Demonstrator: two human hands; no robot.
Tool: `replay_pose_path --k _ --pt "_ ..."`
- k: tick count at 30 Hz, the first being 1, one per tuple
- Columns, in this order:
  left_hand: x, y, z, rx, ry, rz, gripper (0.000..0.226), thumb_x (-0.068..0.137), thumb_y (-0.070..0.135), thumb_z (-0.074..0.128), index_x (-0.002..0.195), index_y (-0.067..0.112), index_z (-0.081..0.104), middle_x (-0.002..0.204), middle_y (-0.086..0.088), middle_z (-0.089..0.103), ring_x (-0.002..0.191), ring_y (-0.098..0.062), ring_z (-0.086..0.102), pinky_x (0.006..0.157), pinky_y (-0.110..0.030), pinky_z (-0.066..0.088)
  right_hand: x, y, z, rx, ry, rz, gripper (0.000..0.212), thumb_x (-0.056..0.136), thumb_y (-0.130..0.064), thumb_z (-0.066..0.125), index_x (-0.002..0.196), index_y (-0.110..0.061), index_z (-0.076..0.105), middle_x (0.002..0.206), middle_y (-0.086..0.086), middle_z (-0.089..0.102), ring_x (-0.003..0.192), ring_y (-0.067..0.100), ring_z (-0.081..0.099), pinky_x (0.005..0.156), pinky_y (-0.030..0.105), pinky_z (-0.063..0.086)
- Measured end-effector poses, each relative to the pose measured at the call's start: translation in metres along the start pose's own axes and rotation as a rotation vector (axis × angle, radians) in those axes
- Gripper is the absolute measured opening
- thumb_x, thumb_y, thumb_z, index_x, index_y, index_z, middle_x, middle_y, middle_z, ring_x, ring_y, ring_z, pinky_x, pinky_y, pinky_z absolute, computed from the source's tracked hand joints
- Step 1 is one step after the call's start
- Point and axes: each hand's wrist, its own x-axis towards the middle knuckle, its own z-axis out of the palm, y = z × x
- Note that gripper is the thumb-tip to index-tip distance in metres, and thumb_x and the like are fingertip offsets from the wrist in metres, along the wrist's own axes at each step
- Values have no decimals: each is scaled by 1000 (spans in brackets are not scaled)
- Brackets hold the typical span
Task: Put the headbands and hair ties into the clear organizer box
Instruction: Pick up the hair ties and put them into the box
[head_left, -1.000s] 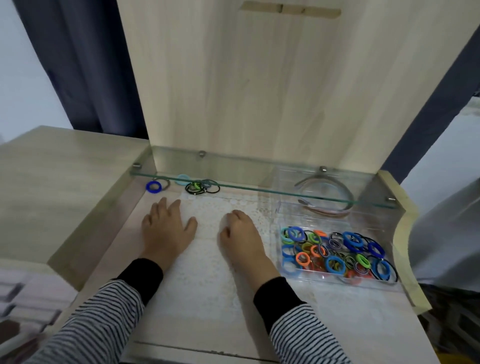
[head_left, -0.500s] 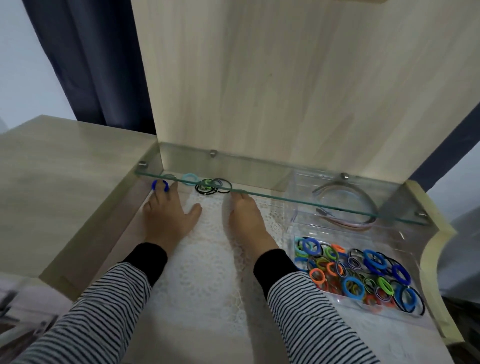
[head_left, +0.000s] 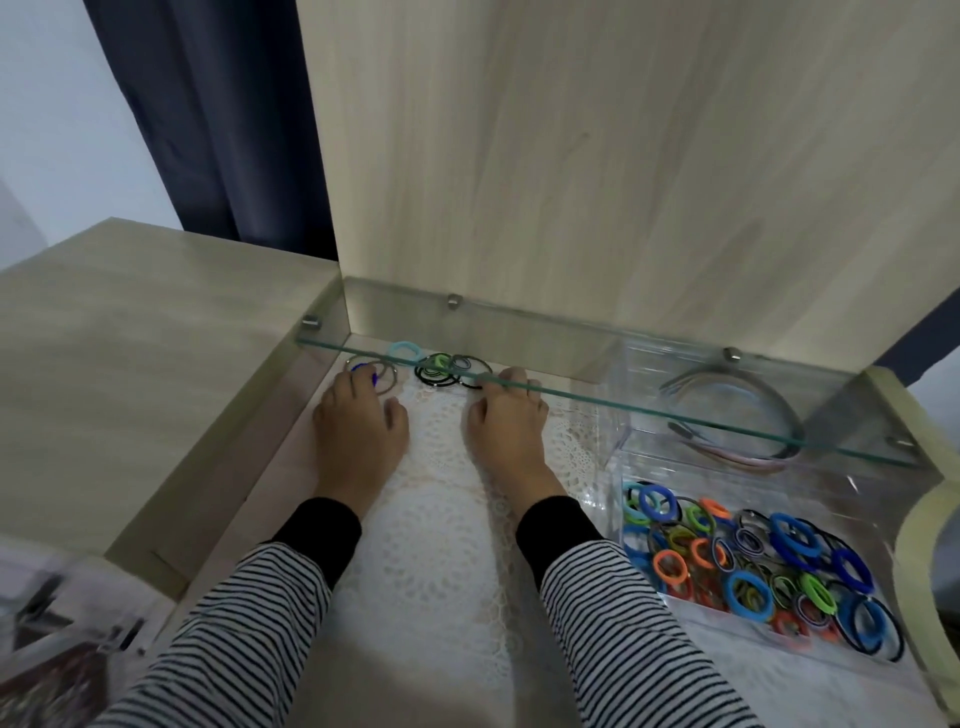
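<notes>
Both my hands have slid forward since 1 second ago, when they lay flat on the lace mat (head_left: 431, 519) short of the loose hair ties (head_left: 441, 370). Now they are apart, side by side, with the fingertips up under the front edge of the glass shelf (head_left: 545, 353).

My left hand (head_left: 358, 436) has its fingers stretched out onto the blue hair tie (head_left: 365, 370), which sits among thin grey rings just ahead of it; half a second ago it had only just reached that tie. My right hand (head_left: 506, 431) touches the near side of the black and green loose ties, but the glass edge crosses its fingertips and I cannot tell whether they pinch anything.

The clear organizer box (head_left: 618, 462) stands on the tabletop (head_left: 291, 457) to the right of my right hand. Its near compartment holds the sorted hair ties (head_left: 753, 566), and the headbands (head_left: 737, 410) lie in the far 1, as before.
</notes>
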Motion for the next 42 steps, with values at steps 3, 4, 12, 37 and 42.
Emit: replay_pose_path --k 3,4,12,37,42 --pt "-2 1 -3 0 27 3 34 75 10 60 108 2 57 93 -18 58 86 -38 56 73 -44 47 0 2 0 52 6 9 26 82 -15 51 105 -18 62 113 4 53 108 26 46 88 36 34" --pt "-2 0 -3 -4 35 10 33 75 8 60 107 2 57 92 -18 58 84 -38 56 72 -43 47 -1 3 0 69 13 9 24 81 -13 52 101 -17 63 111 4 54 106 26 47 87 35 35" --pt "-8 -7 -4 -102 77 88 29 80 2 56 108 2 61 92 -17 65 81 -38 61 72 -44 52 -17 4 -5 69 51 -52 20 81 -1 48 94 -1 63 109 19 57 97 36 49 83 44 45" --pt "-62 67 -15 -235 50 464 27 91 18 49 108 11 69 100 -7 68 87 -31 65 74 -43 53 -91 30 -90 -57 95 -138 17 80 2 51 95 0 57 102 18 54 96 36 47 74 42 41" --pt "-91 117 -23 -414 -57 531 25 91 18 50 106 14 69 101 -1 66 89 -21 64 77 -38 53 -113 70 -134 -43 176 -109 10 82 -1 52 88 -2 60 93 15 57 91 33 49 75 42 45"
